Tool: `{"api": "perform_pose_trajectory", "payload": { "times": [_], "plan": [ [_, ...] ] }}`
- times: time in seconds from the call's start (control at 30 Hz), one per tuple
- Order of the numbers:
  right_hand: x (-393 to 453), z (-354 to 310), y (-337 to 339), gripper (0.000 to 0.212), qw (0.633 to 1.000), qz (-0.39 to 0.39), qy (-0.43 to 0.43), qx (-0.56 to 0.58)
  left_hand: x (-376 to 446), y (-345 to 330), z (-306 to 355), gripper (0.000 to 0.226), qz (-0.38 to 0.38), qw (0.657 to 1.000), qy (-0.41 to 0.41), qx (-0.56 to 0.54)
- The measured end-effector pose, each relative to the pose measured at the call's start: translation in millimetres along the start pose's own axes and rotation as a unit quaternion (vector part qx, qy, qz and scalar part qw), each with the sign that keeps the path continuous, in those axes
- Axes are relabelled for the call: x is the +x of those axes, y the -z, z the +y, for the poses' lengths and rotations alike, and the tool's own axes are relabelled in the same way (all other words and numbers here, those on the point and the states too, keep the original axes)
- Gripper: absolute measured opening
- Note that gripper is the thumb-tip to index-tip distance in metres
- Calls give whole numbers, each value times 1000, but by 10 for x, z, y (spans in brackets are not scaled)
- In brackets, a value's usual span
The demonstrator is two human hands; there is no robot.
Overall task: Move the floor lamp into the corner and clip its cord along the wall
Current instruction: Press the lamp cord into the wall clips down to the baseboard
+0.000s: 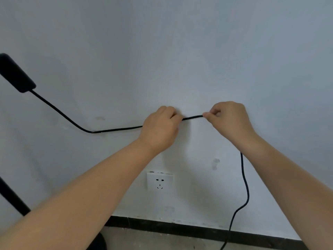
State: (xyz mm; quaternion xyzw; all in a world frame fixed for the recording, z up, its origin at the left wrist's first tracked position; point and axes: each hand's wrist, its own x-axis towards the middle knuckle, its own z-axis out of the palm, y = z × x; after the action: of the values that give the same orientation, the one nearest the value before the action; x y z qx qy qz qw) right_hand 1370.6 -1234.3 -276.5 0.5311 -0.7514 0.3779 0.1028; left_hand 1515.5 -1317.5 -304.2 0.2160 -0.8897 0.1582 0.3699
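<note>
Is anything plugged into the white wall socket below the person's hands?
No: the wall socket shows bare slots, and the black cord hangs down to its right toward the floor.

We see two bare forearms, no sleeves, nothing worn at either wrist. Left hand and right hand: no gloves, no rings or watch showing. Right fingers show short nails; left-hand nails can't be made out.

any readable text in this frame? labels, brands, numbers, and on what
None readable.
Socket: plain white faceplate, only the slot openings, no marking visible.
Cord and black adapter block: no print visible.
Wall: bare, only scuffs.
</note>
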Motion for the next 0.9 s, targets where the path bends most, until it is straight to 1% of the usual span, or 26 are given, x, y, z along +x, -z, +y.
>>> {"api": "perform_pose_trajectory", "payload": {
  "times": [0.1, 0.2, 0.27, 0.33, 0.43, 0.5, 0.63, 0.73, 0.83, 0.9],
  "plan": [
    [-44, 90, -46, 27, 999, 6, -18, 30, 26, -11, 35, 28, 0, 999, -32, -16],
    [-74, 147, -97, 27, 998, 7, -32, 55, 60, -21, 58, 21, -7, 999, -32, -16],
    [-100, 190, -101, 26, 993, -10, -54, 107, 74, -13, 69, 19, 0, 1000, -21, -19],
    [-191, 274, -91, 28, 978, -54, -99, 178, 92, -22, 93, 21, -6, 1000, -20, -22],
    [-393, 407, -70, 28, 937, -125, -147, 292, 55, -35, 128, 28, -6, 1000, -28, 9],
    [-564, 533, -41, 29, 916, -154, -165, 332, 27, -72, 173, 31, 0, 999, -33, 13],
    [-911, 843, -27, 30, 897, -187, -198, 349, -89, -193, 292, 35, 23, 996, -85, 23],
    [-1133, 1066, -73, 30, 878, -205, -229, 367, -218, -329, 402, 36, 20, 990, -139, 25],
    [-1284, 1205, -247, 29, 871, -223, -261, 351, -298, -471, 533, 28, 7, 982, -188, 14],
    [-1333, 1261, -411, 32, 876, -221, -287, 318, -299, -563, 628, 33, -32, 976, -215, 19]
  ]
}}
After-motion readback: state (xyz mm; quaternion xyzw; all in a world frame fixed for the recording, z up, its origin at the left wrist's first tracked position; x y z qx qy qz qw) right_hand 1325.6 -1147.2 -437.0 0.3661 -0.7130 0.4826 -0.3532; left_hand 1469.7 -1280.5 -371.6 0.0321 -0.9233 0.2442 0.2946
